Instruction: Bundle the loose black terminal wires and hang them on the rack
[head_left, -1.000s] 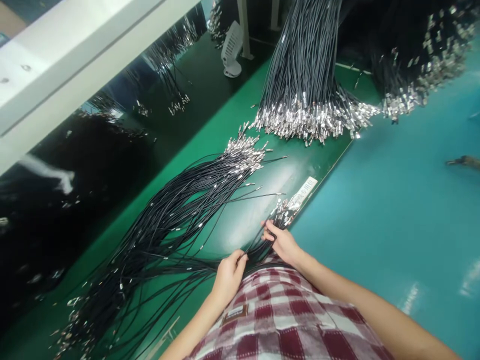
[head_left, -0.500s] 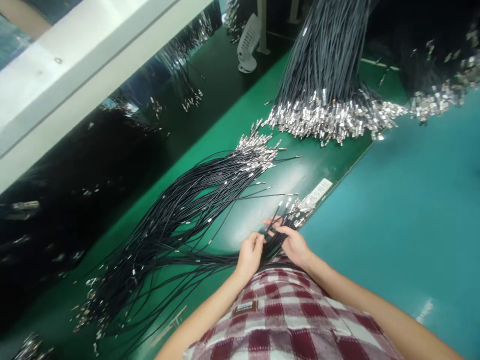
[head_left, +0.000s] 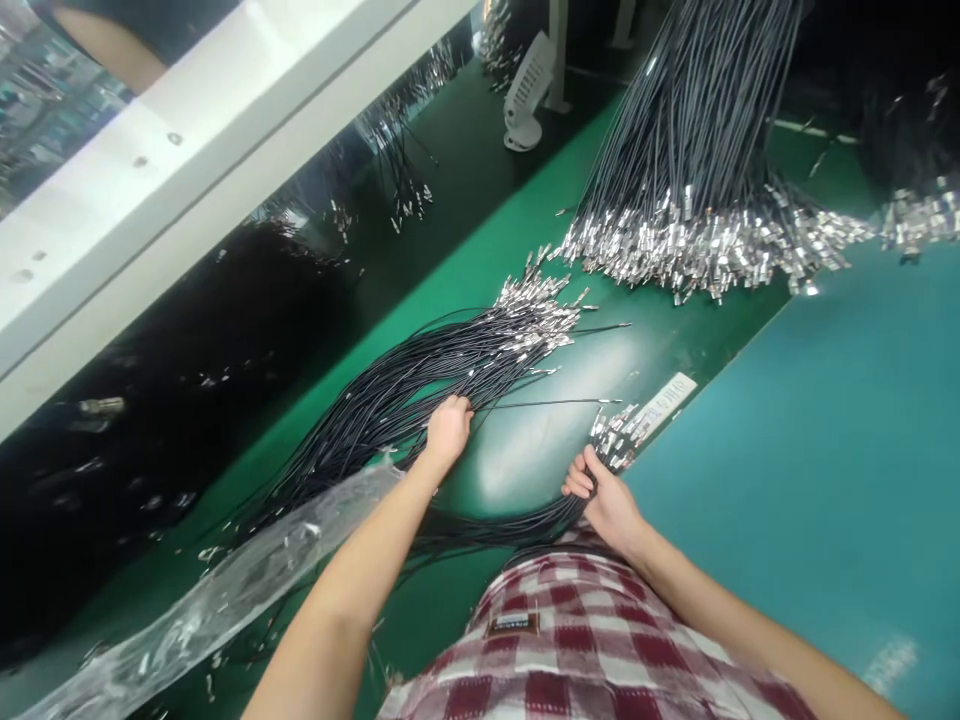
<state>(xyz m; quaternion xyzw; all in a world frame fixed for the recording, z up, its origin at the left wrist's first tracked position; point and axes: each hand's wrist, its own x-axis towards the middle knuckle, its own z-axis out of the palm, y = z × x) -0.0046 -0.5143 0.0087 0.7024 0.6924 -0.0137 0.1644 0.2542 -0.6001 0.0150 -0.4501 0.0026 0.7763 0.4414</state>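
Cables, loose pile [head_left: 367, 400]: spread along the middle of the green desk [head_left: 525, 465], with the long axis slanted from the left part towards the far right corner; the pile's metal ends [head_left: 536, 310] were pointed that way.
Left hand [head_left: 448, 432]: placed at the near side of the pile, short of its metal ends, and nearer to it than the right; the fingers were drawn together, but whether a cable was pinched could not be told.
Right hand [head_left: 611, 505]: closed around a bundle of cables [head_left: 517, 525], just behind the bundle's metal tips [head_left: 615, 440].
Bundle: curved along the desk's near edge, with its tips fanned beside the white label [head_left: 675, 393] at the right edge.
Between the hands: bare desk was crossed by a single cable [head_left: 544, 403], its end directed from the pile towards the bundle's tips.
Clear plastic [head_left: 255, 580]: stretched from the left near corner up to the left forearm [head_left: 375, 545].
Far right corner: occupied by a thick stack of cables [head_left: 697, 110], its metal ends turned towards the wearer.
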